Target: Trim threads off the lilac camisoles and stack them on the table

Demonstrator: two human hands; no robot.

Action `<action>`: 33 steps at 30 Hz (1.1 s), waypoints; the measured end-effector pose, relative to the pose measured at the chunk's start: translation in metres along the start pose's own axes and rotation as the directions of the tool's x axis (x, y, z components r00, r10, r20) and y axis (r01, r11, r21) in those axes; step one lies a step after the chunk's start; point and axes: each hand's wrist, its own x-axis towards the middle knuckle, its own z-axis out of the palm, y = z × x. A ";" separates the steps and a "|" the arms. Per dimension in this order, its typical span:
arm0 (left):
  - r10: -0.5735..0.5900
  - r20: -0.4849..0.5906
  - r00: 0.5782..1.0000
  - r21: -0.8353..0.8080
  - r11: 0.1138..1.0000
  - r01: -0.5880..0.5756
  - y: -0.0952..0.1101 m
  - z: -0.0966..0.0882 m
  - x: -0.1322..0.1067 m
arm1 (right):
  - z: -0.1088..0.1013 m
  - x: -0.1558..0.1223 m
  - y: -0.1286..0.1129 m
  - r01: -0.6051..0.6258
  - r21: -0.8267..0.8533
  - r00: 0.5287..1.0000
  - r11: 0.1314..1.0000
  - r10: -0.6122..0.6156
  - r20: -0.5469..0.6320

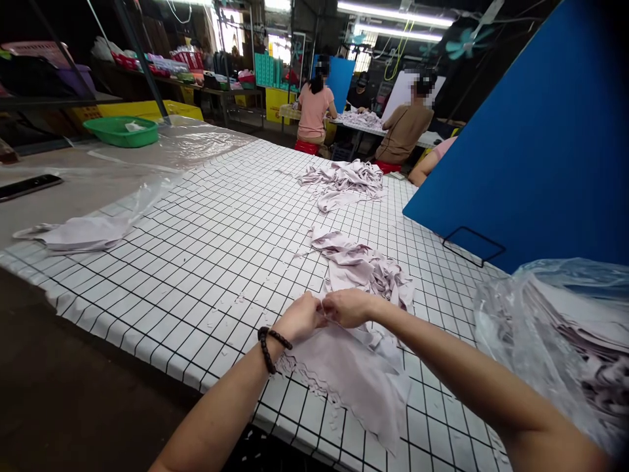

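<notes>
My left hand [305, 314], with dark beads round its wrist, pinches the upper edge of a pale pink fabric piece [351, 373]. Close against it, my right hand [348, 307] has its fingers closed on the same edge. The fabric hangs and spreads below both hands onto the table, and its lower left edge is scalloped. Small fabric scraps lie along that edge. Just beyond my hands sits a crumpled heap of the same pale cloth [366, 262]. What lies between my fingertips is too small to make out.
The table wears a white cloth with a black grid [221, 229]. A second fabric heap [344, 177] lies farther back, folded pieces [86, 233] at left. A clear plastic bag [531, 328] and a blue board [531, 151] stand at right. Several people sit beyond.
</notes>
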 end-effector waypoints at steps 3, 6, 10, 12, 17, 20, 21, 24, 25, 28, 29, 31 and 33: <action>0.064 -0.131 0.989 0.020 0.998 -0.062 0.000 -0.002 -0.017 | -0.004 -0.014 0.008 -0.076 0.052 0.982 0.996 0.084 -0.172; 0.117 -0.267 0.957 0.196 0.978 -0.065 -0.006 -0.002 -0.041 | 0.024 -0.046 -0.005 -0.227 0.063 0.912 0.972 0.235 -0.337; 0.093 -0.298 0.950 0.391 0.920 0.032 -0.023 -0.001 -0.065 | 0.096 -0.098 -0.041 -0.213 -0.009 0.913 0.977 0.196 -0.359; 0.017 -0.326 0.945 0.391 0.913 0.118 -0.028 -0.001 -0.070 | 0.127 -0.121 -0.050 -0.238 -0.064 0.898 0.969 0.194 -0.396; -0.196 -0.241 0.950 0.325 0.907 0.269 -0.022 -0.009 -0.062 | 0.157 -0.154 -0.044 -0.585 0.131 0.689 0.800 0.576 -0.440; -0.318 -0.141 0.938 0.344 0.872 0.348 -0.015 -0.019 -0.057 | 0.160 -0.158 -0.043 -0.680 0.341 0.572 0.649 0.761 -0.307; -0.342 -0.119 0.932 0.355 0.862 0.361 -0.014 -0.022 -0.058 | 0.161 -0.158 -0.043 -0.664 0.421 0.568 0.619 0.783 -0.254; -0.373 -0.078 0.925 0.372 0.850 0.374 -0.016 -0.030 -0.068 | 0.160 -0.159 -0.040 -0.604 0.584 0.599 0.543 0.792 -0.118; -0.389 -0.064 0.919 0.371 0.845 0.384 -0.017 -0.031 -0.073 | 0.156 -0.161 -0.036 -0.593 0.598 0.626 0.538 0.776 -0.077; -0.376 -0.143 0.915 0.385 0.831 0.402 -0.014 -0.030 -0.086 | 0.133 -0.163 -0.011 -0.571 0.590 0.685 0.571 0.727 -0.040; -0.324 -0.225 0.919 0.399 0.830 0.391 -0.011 -0.029 -0.087 | 0.121 -0.158 0.000 -0.564 0.590 0.666 0.578 0.741 -0.089; -0.151 -0.374 0.915 0.415 0.855 0.311 0.001 -0.025 -0.081 | 0.095 -0.137 0.023 -0.536 0.609 0.565 0.585 0.784 -0.256; 0.014 -0.386 0.922 0.378 0.914 0.145 0.015 -0.021 -0.064 | 0.068 -0.103 0.044 -0.460 0.670 0.472 0.583 0.799 -0.371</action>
